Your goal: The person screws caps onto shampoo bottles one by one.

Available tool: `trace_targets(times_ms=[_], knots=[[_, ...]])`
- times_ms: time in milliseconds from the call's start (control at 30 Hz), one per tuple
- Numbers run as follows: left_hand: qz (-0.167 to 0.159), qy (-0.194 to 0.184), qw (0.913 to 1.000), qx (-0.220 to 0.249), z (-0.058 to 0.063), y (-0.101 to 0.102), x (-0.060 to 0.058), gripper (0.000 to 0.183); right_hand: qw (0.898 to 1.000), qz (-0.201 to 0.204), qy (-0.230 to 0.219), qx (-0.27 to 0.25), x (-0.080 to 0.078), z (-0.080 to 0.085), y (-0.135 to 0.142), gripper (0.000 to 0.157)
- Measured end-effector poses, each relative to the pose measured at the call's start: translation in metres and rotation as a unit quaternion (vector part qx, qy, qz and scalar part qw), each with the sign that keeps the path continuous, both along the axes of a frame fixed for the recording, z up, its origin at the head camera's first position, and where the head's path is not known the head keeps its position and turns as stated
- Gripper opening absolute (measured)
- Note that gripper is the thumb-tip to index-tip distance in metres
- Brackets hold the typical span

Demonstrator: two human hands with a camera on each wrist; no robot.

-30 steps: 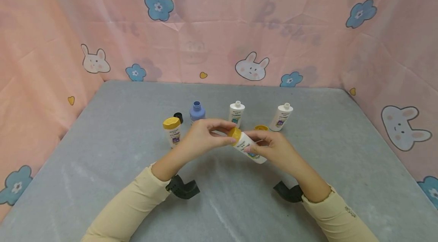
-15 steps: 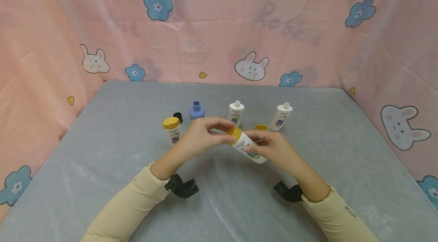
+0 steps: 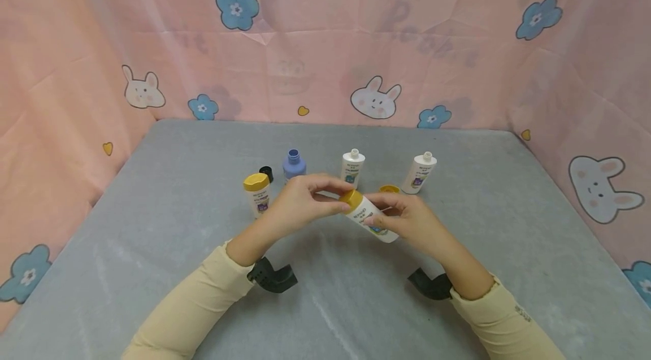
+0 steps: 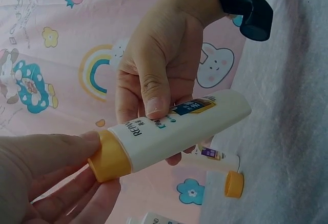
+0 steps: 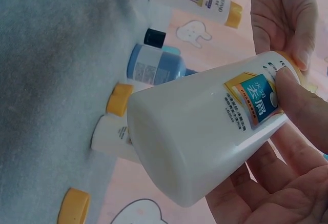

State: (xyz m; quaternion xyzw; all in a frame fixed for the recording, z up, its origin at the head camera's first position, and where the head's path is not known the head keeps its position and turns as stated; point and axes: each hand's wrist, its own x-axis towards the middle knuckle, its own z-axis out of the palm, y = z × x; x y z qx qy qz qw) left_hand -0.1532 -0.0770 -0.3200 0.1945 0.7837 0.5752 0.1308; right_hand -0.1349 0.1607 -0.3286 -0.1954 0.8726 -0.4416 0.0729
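My right hand [image 3: 414, 223] grips a white shampoo bottle [image 3: 373, 220] round its body, thumb across the front label. The bottle slants, its base down to the right, above the table. At its upper left end, my left hand [image 3: 300, 202] pinches the yellow cap [image 4: 110, 156] between thumb and fingers. The cap sits on the bottle in the left wrist view. From the right wrist view, the bottle's base and its teal and gold label [image 5: 256, 101] face the camera.
Behind stand a blue open-necked bottle [image 3: 293, 166] and two uncapped white bottles, one central [image 3: 352, 168], one right [image 3: 421, 172]. A yellow-capped bottle [image 3: 258, 196] is at left, near a black cap [image 3: 266, 173]. Loose yellow caps [image 5: 120, 99] lie on the grey table [image 3: 152, 235].
Both hands keep the same hold on the bottle and its cap. Only a slight shift of the whole head view shows.
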Motion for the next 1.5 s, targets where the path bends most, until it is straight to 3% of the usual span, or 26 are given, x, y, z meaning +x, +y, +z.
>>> trace_targets(times_ms=[433, 700, 1033, 1233, 1333, 1500], knots=[[-0.026, 0.028, 0.9993, 0.003, -0.0014, 0.0012, -0.0004, 0.032, 1.000, -0.003, -0.013, 0.003, 0.0002, 0.0013, 0.0006, 0.037], [-0.053, 0.059, 0.9968, -0.011, 0.0017, -0.0021, 0.0014, 0.049, 1.000, 0.006, -0.014, -0.006, 0.0006, 0.0006, 0.0015, 0.037], [-0.052, 0.075, 0.9958, -0.005, -0.0003, -0.0001, 0.0019, 0.028, 1.000, 0.013, -0.017, -0.006, -0.0005, 0.0000, 0.0015, 0.036], [-0.057, 0.081, 0.9950, -0.015, 0.0008, -0.0004, 0.0026, 0.031, 1.000, 0.016, -0.015, -0.010, -0.0004, -0.0001, 0.0019, 0.036], [-0.043, 0.075, 0.9962, -0.012, 0.0024, -0.0006, 0.0032, 0.039, 1.000, 0.016, -0.015, -0.013, 0.0000, 0.0000, 0.0020, 0.036], [0.039, 0.022, 0.9988, -0.021, 0.0046, -0.0001, 0.0036, 0.044, 1.000, 0.006, -0.019, -0.010, 0.0003, 0.0000, 0.0022, 0.036]])
